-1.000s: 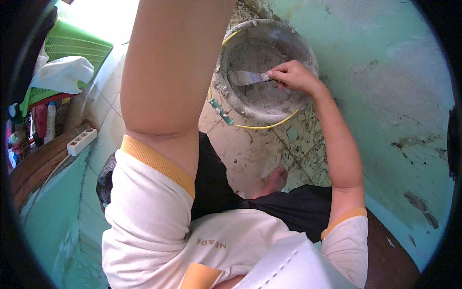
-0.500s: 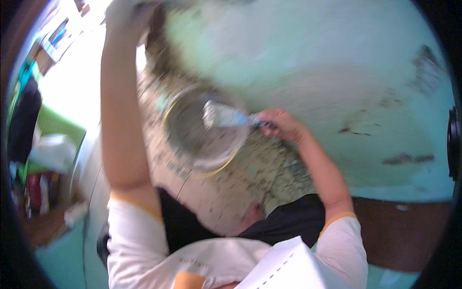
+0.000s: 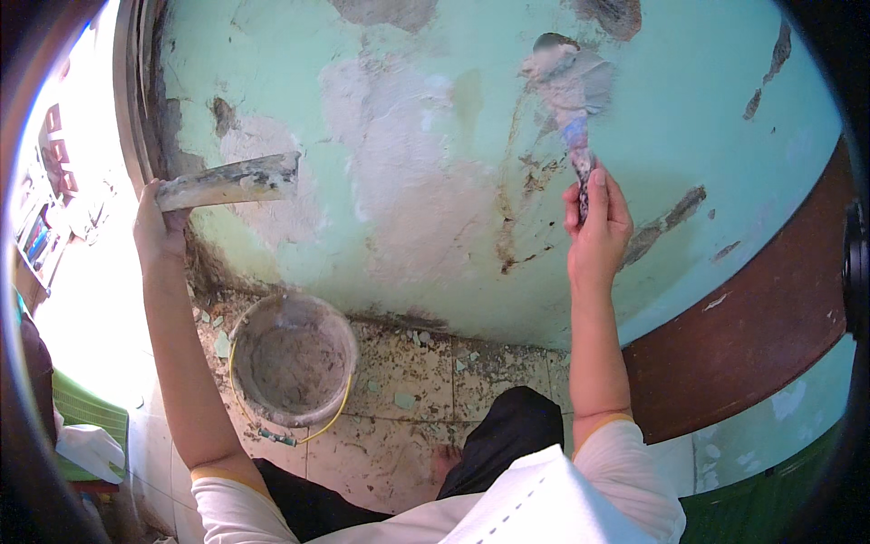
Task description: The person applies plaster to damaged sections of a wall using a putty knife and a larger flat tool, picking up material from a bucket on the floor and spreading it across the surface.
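Note:
My right hand (image 3: pixel 600 213) is closed round the handle of a putty knife (image 3: pixel 576 136). The blade points up the green wall (image 3: pixel 489 299), and a lump of wet grey plaster (image 3: pixel 560 77) lies at its tip, over a dark hole in the wall. My left hand (image 3: pixel 159 231) grips one end of a long flat strip (image 3: pixel 231 181), smeared grey and white, which extends rightward in front of the wall. Its exact kind I cannot make out. Below it, a round bucket (image 3: pixel 349 363) with a yellow wire handle holds grey plaster.
Paint flakes and crumbs litter the tiled floor (image 3: pixel 399 444) along the wall. Peeled and patched areas mark the wall, with a brown band (image 3: pixel 734 363) at right. A door frame (image 3: pixel 136 100) stands at left. A green chair-like thing (image 3: pixel 95 408) bears something white.
My right hand has moved the loaded putty knife from over the bucket up to the wall. The view has shifted, and the strip in my left hand now shows.

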A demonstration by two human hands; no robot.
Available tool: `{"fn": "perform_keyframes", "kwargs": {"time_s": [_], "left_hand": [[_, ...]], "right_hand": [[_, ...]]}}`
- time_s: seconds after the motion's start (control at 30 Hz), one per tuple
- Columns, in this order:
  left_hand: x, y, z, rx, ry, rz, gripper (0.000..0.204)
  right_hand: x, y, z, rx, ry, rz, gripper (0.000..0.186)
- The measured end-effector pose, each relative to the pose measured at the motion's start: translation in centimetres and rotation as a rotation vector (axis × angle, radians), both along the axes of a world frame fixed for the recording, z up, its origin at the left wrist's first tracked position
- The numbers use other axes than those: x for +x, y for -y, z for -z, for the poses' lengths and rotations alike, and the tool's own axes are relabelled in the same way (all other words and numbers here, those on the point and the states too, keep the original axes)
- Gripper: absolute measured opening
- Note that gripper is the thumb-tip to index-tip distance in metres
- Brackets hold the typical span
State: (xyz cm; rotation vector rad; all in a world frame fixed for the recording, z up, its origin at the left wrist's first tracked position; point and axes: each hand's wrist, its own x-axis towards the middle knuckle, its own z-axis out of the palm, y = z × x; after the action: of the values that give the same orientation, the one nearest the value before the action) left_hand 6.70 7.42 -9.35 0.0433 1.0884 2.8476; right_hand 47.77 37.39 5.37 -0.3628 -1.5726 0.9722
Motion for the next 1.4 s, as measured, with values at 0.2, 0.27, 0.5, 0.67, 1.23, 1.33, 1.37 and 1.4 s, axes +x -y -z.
{"fn": "perform_keyframes", "kwargs": {"time_s": [0.2, 0.27, 0.5, 0.67, 1.23, 1.33, 1.37, 1.4], "left_hand": [[2.2, -0.7, -1.6, 0.002, -0.018, -0.010, 0.022], [2.8, -0.5, -2.3, -0.031, -0.008, -0.023, 0.023], [3.2, 0.0, -2.9, -0.071, -0.033, -0.017, 0.023], [1.7, 0.2, -1.6, -0.051, -0.032, -0.022, 0.024], [2.7, -1.5, -1.4, -0.109, -0.048, 0.015, 0.021], [2.4, -1.7, -1.0, -0.110, -0.046, 0.010, 0.020], [2.3, -1.9, -0.8, -0.126, -0.033, 0.007, 0.021], [2.1, -2.1, -0.6, -0.142, -0.020, 0.004, 0.021]], "right_hand": [[-2.9, -4.5, -0.2, 0.742, -0.005, 0.496, 0.027], [-3.7, -4.7, 0.2, 0.843, 0.073, 0.630, 0.028], [-6.3, -8.3, 2.5, 0.942, 0.159, 0.746, 0.038], [-5.5, -8.9, 3.7, 0.914, 0.226, 0.696, 0.040], [-2.8, -10.7, -0.9, 1.152, 0.305, 0.861, 0.049], [0.0, -12.7, -2.3, 1.196, 0.317, 0.898, 0.047], [0.8, -12.9, -2.8, 1.215, 0.307, 0.912, 0.044], [1.7, -13.3, -3.2, 1.234, 0.298, 0.926, 0.041]]}}
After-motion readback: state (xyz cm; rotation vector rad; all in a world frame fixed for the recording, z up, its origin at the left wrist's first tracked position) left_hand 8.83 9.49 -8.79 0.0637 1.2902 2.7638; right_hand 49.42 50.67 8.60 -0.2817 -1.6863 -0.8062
